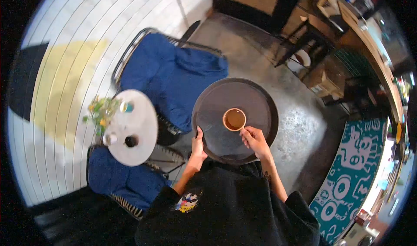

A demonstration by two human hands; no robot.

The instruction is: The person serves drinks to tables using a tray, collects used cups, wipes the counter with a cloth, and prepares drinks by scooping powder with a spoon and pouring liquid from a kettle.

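A round dark tray point(213, 100) is held level in front of my body. My left hand point(198, 152) grips its left rim, the thumb over the edge and the other fingers hidden beneath. On the tray, a little right of its middle, is a small orange-brown cup point(234, 119) with brown inside; whether that is drink or the cup's own wall I cannot tell. My right hand point(255, 142) is closed in a pinch on the cup's handle, at its lower right. Whether the cup's base touches the tray cannot be made out.
To the left stands a white oval table point(141, 135) with a flower vase point(103, 111), small cups and a dark round item. Chairs with blue cushions point(163, 68) flank it. Along the right runs a wooden counter point(382, 59) with a stool point(310, 33) and a teal patterned panel point(347, 181).
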